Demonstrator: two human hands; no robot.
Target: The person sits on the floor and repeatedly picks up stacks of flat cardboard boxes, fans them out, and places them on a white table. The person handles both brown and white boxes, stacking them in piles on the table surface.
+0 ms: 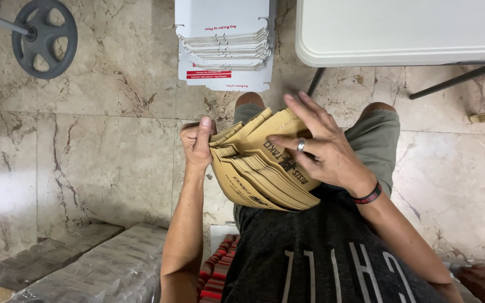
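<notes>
A seated person's left hand (196,145) grips a fanned stack of flat brown cardboard blanks (265,165) while the right hand (320,147), fingers spread, rests on top; separating one blank likely needs a careful fingertip.

A: What pkgs d'you have in front of you?
B: You've got a fanned stack of flat brown cardboard boxes (265,168), black print, center frame, on your lap btwn both hands.
A: Others?
B: Stack of flat white boxes (224,45) w/ red labels, top center on the floor. Clear-wrapped bundles (85,269), bottom left.
</notes>
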